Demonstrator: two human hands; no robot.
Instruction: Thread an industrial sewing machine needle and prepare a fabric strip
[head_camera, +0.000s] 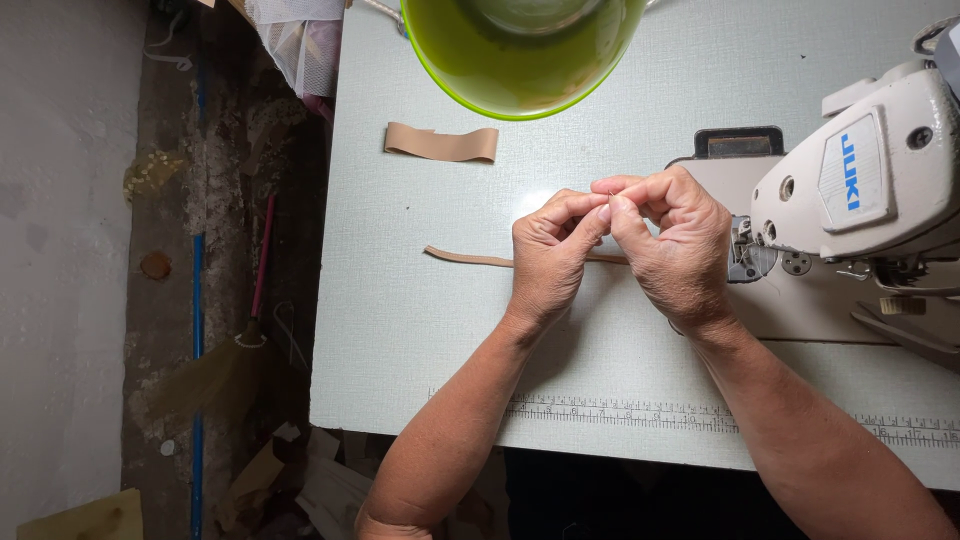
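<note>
Just left of the sewing machine (880, 190), your left hand (548, 265) and right hand (675, 245) pinch the tan strip (465, 259) together, its tail trailing away from the machine for slack.

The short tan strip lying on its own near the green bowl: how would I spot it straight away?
Start at the green bowl on the far edge of the pale table. Just in front of it, to the left, lies the short tan strip, flat and apart from everything. Unlike the long narrow strip pinched by the left hand and right hand, it is wide, stubby and untouched.
</note>
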